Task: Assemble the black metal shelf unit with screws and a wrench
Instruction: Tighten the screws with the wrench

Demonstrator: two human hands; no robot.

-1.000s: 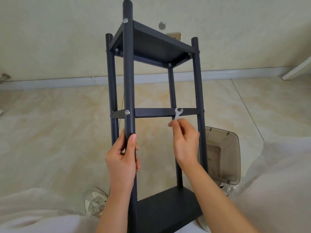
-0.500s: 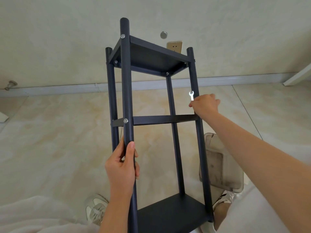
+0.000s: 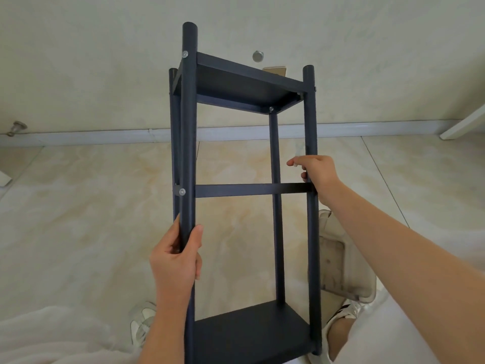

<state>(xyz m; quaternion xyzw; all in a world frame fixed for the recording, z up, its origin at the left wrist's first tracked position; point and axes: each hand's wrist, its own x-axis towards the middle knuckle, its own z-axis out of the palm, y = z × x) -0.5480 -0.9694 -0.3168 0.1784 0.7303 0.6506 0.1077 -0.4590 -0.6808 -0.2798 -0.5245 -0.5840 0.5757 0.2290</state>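
Shelf unit stands upright on the tile floor, right in front of the person and between their legs. Top, middle and bottom shelves are in place.

Left hand comes up from below, forearm near vertical. It grips the near left post just under the middle shelf, with the thumb on the left side and the fingers pressed together and wrapped round the right side. A screw sits in that post just above the hand.

Right arm reaches in from the lower right, stretched out diagonally. Right hand is at the right post, just above the end of the middle shelf and covering the post there. Its fingers are curled, with one fingertip poking left. Cannot tell if they pinch anything. There is a pale blur just above the hand, too smeared to name.

A clear bin lies on the floor, just right of the unit. A white shoe is at lower left.
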